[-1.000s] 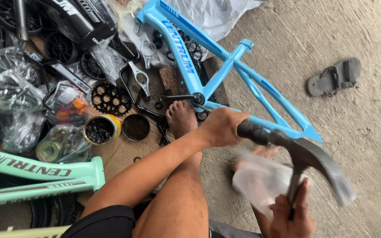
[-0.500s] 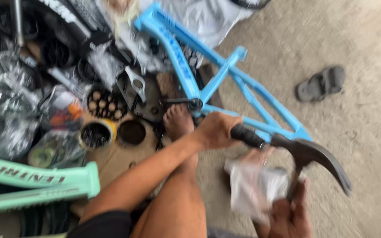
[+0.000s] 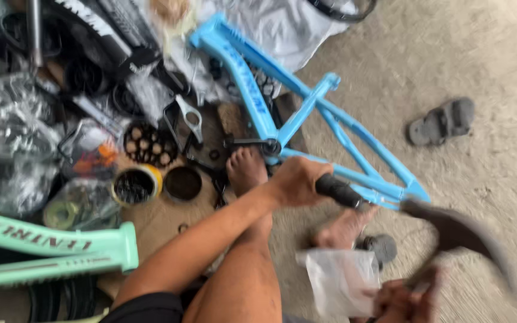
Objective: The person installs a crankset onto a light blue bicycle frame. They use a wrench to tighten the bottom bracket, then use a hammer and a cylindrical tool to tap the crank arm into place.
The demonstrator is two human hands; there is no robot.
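Gripping a black handlebar grip (image 3: 337, 190), your left hand (image 3: 297, 179) is closed tight around its near end, just in front of the light blue bicycle frame (image 3: 282, 113) that lies on the concrete floor (image 3: 450, 54). Your right hand (image 3: 405, 299) sits low at the bottom edge, blurred, its fingers wrapped around the lower part of a dark curved saddle-like piece (image 3: 462, 233) that rises toward the frame's rear end; a clear plastic bag (image 3: 339, 278) hangs just beside that hand, and you cannot tell whether it is pinched in the same grasp. The two hands are well apart. Your bare foot (image 3: 246, 170) rests by the frame's bottom bracket, touching the tube. To the left lie an open tin with a yellow rim (image 3: 136, 185), a dark round lid (image 3: 182, 183), a black sprocket (image 3: 148, 143) and bagged parts. A mint green frame (image 3: 55, 251) lies near your knee, and a grey sandal (image 3: 441, 121) sits apart on the floor
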